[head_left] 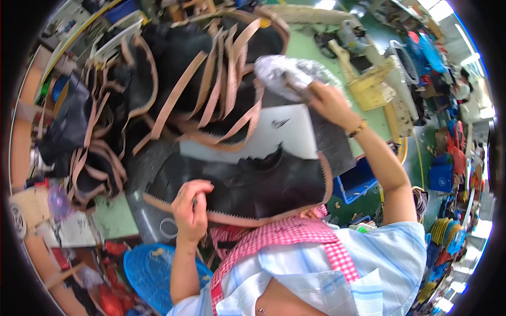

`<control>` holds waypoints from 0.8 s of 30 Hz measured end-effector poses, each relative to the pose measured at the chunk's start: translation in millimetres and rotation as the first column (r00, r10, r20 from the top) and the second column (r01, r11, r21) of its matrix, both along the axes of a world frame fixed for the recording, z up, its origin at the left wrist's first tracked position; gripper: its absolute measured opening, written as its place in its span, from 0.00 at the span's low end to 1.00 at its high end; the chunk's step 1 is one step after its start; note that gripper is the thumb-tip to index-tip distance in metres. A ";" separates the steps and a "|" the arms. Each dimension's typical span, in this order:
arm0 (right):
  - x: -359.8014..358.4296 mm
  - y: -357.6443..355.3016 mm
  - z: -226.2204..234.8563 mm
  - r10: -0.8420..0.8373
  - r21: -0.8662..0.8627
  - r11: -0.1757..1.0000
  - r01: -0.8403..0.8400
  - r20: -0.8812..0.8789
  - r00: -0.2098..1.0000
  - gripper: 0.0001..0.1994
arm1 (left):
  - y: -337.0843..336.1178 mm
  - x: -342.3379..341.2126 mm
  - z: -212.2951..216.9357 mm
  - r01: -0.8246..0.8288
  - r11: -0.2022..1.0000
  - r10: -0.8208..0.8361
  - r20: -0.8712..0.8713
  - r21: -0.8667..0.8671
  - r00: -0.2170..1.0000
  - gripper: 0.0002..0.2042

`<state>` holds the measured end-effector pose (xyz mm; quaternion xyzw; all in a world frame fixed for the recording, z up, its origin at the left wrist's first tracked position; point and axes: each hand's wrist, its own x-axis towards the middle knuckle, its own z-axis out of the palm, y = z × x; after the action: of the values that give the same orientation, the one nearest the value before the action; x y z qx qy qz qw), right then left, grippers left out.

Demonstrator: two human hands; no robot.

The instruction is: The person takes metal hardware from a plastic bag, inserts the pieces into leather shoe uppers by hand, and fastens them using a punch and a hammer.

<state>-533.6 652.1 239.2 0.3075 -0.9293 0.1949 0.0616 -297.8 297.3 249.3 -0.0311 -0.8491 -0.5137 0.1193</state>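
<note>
A black leather-like piece [253,184] with pinkish-tan toothed edging lies flat before me. My left hand [191,213] is closed over its near left edge, with a small dark thing between the fingers that I cannot make out. Out to the far right, my right hand [332,105] grips a blurred brownish-grey stick-like tool [296,87]; its kind is unclear. The tool's end is at a crumpled clear plastic wrapping [274,71], and what that covers is hidden. A white sheet [295,126] lies partly under the black piece.
Black pieces with loose tan strips [216,79] are heaped at the far left and middle. A yellowish glue-stained container [371,87] stands at the far right. Below the table edge are a blue crate [356,181] and a blue basket [147,276].
</note>
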 end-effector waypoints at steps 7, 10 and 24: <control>-4.0 -9.6 -25.2 0.117 0.110 0.988 -0.112 -0.038 0.992 0.15 | -14.5 8.7 4.6 0.359 0.786 -0.427 -0.021 -0.503 0.904 0.26; 17.6 -27.9 -4.3 0.144 -0.078 0.982 -0.173 -0.288 0.947 0.12 | -18.8 15.3 -3.7 0.445 0.672 -0.500 0.081 -0.592 0.862 0.39; 85.8 -81.9 75.8 0.208 -0.245 0.946 -0.211 -0.038 0.977 0.05 | 22.3 36.5 -34.9 0.115 0.762 -0.242 -0.115 -0.637 0.964 0.28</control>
<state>-447.8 570.2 315.0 0.3954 -0.8595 0.3129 0.0840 -261.3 319.6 214.4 -0.1987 -0.9487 -0.2067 0.1330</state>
